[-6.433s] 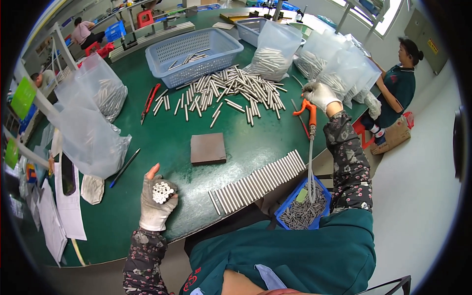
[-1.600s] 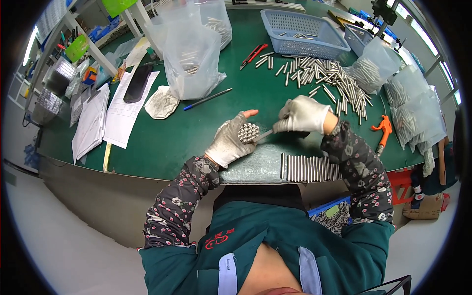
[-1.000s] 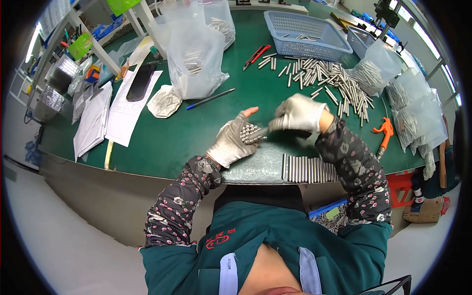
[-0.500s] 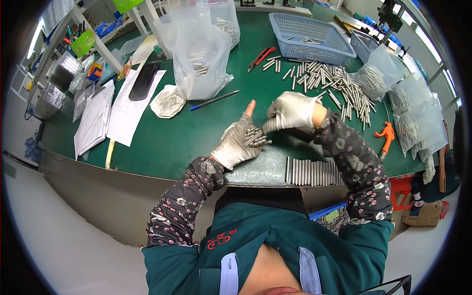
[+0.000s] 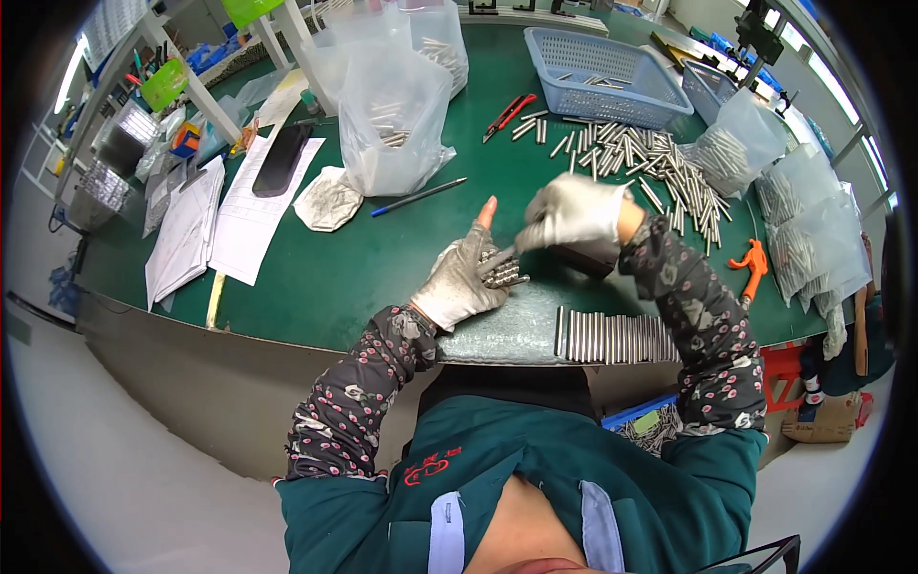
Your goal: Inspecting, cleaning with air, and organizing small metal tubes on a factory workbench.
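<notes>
My left hand point(image 5: 461, 285), in a worn whitish glove with a bare thumb tip, holds a bundle of short metal pins point(image 5: 505, 272) along its fingers. Close by on its right, my gloved right hand point(image 5: 574, 215) has its fingers pinched together, smeared by motion. From its fingertips a grey streak, seemingly one metal pin point(image 5: 496, 260), reaches to the bundle. Partly hidden below the right hand is a dark block point(image 5: 585, 260). Along the table's front edge stands a tidy row of metal pins point(image 5: 617, 337), close to my right forearm.
Loose pins point(image 5: 660, 163) lie heaped before a blue basket point(image 5: 612, 96). Bags of pins point(image 5: 798, 225) and an orange air gun point(image 5: 754, 268) are at right. A red cutter point(image 5: 509, 117), pen point(image 5: 419, 196), white cloth point(image 5: 328, 199), phone point(image 5: 282, 160) and papers point(image 5: 244, 230) lie farther left.
My right hand has shifted slightly to the right and now looks blurred, with a grey streak showing at its fingertips. The left hand has hardly moved.
</notes>
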Motion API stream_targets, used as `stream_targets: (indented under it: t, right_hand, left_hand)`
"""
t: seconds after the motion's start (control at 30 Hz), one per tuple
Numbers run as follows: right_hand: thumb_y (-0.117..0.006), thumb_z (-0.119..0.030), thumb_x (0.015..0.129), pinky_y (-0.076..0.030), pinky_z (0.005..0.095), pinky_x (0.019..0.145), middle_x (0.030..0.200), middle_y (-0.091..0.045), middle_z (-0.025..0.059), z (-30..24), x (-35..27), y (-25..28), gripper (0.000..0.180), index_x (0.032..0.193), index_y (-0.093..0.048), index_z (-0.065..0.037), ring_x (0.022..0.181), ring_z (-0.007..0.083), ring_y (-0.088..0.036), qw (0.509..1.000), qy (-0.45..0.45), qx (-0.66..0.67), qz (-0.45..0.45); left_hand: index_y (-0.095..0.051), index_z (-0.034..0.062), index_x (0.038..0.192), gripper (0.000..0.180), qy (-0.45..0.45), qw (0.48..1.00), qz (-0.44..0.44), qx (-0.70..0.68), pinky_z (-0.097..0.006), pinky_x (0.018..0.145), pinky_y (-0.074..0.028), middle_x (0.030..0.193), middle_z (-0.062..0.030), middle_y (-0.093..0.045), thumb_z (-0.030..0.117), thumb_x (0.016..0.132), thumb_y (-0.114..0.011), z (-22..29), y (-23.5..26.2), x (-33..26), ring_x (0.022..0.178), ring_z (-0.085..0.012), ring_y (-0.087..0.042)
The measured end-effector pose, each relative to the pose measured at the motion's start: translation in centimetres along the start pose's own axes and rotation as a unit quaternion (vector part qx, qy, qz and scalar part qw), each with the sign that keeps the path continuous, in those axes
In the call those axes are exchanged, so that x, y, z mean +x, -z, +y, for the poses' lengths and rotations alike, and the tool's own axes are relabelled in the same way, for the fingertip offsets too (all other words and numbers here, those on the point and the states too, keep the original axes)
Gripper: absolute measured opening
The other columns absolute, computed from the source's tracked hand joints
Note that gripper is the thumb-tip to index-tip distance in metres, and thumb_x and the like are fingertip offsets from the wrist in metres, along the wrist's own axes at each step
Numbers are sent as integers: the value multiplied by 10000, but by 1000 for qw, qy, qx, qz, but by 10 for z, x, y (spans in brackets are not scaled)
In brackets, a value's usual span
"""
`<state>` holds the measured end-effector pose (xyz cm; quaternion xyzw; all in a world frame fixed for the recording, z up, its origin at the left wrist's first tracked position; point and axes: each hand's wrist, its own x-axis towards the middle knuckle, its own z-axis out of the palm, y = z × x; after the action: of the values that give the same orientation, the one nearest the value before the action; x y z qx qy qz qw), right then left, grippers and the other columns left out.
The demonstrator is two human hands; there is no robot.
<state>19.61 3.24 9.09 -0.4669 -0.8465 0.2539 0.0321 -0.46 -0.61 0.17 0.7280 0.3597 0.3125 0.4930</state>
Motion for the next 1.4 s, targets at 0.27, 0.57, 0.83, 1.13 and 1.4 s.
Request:
stream_targets:
  t: [0.27, 0.57, 0.83, 1.13, 1.4]
  right_hand:
    - [-667, -486, 702, -485, 353, 649, 722, -638, 169, 8, -4, -2, 467, 804, -679, -30, 630, 289, -599, 999, -8, 38, 14]
    - [-626, -546, 695, -486, 358, 660, 699, -634, 170, 11, -12, 1, 508, 781, -690, -49, 668, 301, -617, 994, -93, -11, 52]
    - [-658, -513, 704, -479, 338, 651, 677, -624, 164, 18, -10, -13, 512, 765, -672, -5, 652, 280, -610, 995, -84, 40, 21]
    - [-622, -540, 686, -484, 333, 738, 825, -655, 184, 23, -4, 5, 542, 860, -690, -30, 787, 295, -629, 981, -174, -80, -18]
    - [-634, -527, 680, -479, 344, 729, 796, -656, 162, 13, -3, -4, 523, 866, -688, -41, 761, 294, -622, 987, -158, -10, -38]
  left_hand:
    - [-30, 128, 1440, 1064, 12, 996, -14, -87, -204, 699, -420, 876, -22, -511, -56, 624, -688, 6, -3, 4, 728, -89, -489]
    - [-52, 130, 1440, 1063, -22, 1000, 2, 16, -203, 696, -422, 843, -7, -496, -30, 614, -701, 3, 0, 3, 726, -84, -485]
    - [9, 124, 1437, 1096, -30, 999, 11, 34, -208, 727, -430, 841, -12, -506, -33, 623, -707, -2, -4, 4, 761, -99, -509]
    - [17, 107, 1434, 1117, -9, 1000, 9, 28, -219, 759, -424, 869, -24, -516, -35, 609, -721, 11, -2, 3, 783, -110, -519]
    - [10, 118, 1436, 1116, -13, 999, 13, 43, -230, 764, -432, 919, -43, -534, -27, 610, -726, 9, -3, 2, 793, -119, -523]
